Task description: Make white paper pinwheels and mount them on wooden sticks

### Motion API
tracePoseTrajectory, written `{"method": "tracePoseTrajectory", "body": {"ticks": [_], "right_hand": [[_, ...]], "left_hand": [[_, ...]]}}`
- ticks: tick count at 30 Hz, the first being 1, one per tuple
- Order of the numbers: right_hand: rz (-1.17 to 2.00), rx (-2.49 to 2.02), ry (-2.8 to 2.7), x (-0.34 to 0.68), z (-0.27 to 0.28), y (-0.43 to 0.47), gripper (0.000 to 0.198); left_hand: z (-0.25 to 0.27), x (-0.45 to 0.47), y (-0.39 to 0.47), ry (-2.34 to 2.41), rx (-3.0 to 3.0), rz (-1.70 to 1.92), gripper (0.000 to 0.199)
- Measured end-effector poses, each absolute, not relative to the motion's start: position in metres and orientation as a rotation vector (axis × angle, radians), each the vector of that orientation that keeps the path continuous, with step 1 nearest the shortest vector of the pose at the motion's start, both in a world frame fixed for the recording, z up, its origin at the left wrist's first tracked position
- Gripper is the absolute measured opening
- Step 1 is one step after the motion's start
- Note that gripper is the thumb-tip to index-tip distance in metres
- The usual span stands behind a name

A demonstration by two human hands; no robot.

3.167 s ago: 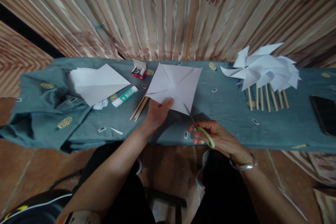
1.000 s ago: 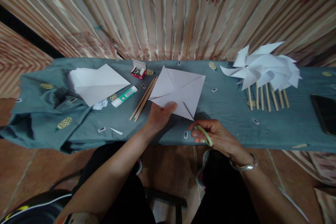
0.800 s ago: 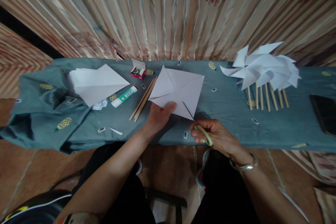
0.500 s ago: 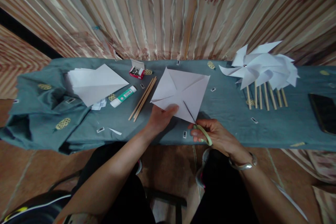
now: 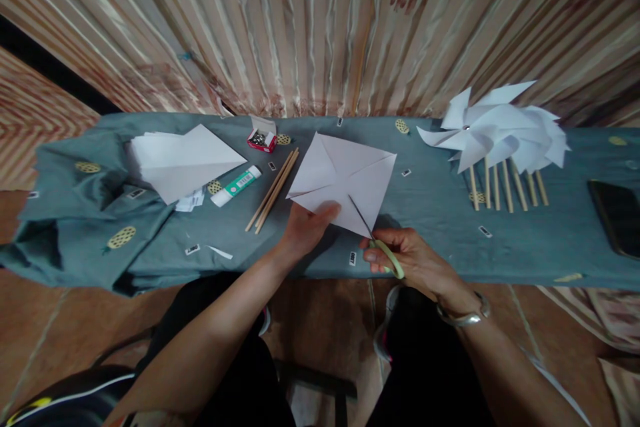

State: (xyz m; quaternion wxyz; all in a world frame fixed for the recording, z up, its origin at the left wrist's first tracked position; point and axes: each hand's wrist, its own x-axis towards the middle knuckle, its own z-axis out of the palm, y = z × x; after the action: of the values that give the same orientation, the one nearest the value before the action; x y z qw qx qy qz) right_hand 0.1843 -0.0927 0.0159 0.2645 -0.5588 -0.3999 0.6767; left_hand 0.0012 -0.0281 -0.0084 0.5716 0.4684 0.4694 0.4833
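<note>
White paper sheet (image 5: 345, 177), creased along both diagonals, is the centre of things: the left hand (image 5: 305, 230) pinches its near edge at about seven o'clock, lifting it a little off the surface (image 5: 440, 227) so the blades can get at it. The right hand (image 5: 413, 257) is closed through the pale green handles of the scissors (image 5: 375, 240), and the blades run up from five o'clock into the corner of the sheet, along one crease toward the middle; holding the sheet taut on one side probably keeps the cut true. Grey-blue cloth covers the surface and hangs over the near edge, bunched up at nine o'clock. Just left of the sheet, at about ten o'clock, lie a few wooden sticks (image 5: 273, 190), then a glue stick (image 5: 236, 185), a small red box (image 5: 261, 139) of what look like pins, and a stack of white paper (image 5: 180, 157), all within reach but apart from the cutting. At two o'clock finished pinwheels (image 5: 500, 130) lie in a row, their sticks pointing toward the person, well away from the blades. A dark flat thing, perhaps a phone (image 5: 617, 213), sits at three o'clock near the end. Between the sheet and the pinwheels the cloth carries only small scraps, so there seems to be room to swing the sheet round; the near edge lies close under both hands.
</note>
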Motion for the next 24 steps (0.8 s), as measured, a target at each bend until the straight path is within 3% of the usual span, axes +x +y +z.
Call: {"method": "tracePoseTrajectory", "body": {"ticks": [24], "right_hand": [[1.825,-1.498,-1.126,0.1851,0.0062,-0.0898,0.048]], "left_hand": [[-0.0129,0.0012,-0.0312,1.107,1.096,1.121,0.039]]}}
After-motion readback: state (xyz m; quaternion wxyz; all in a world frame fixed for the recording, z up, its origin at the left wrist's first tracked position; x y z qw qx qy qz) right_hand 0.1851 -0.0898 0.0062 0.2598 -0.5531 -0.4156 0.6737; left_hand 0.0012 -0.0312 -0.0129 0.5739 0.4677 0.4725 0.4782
